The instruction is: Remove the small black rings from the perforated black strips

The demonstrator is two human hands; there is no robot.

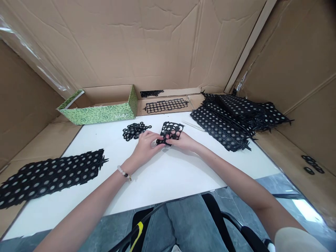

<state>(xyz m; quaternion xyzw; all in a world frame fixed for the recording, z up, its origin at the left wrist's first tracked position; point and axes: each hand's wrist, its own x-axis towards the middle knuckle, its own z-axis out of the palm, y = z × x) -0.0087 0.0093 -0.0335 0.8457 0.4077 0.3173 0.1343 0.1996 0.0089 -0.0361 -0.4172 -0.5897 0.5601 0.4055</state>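
Together, left hand [145, 146] and right hand [183, 140] pinch the punched black sheet [172, 130] between them.

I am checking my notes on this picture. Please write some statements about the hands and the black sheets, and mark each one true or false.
1. Both hands hold one small black perforated sheet. True.
2. The green box stands to the right of the hands. False: it stands at the far left.
3. A pile of loose black rings lies beside the left hand. True.
4. The right hand rests on the big stack of sheets. False: it is apart from the stack.
5. A beaded bracelet is on the left wrist. True.
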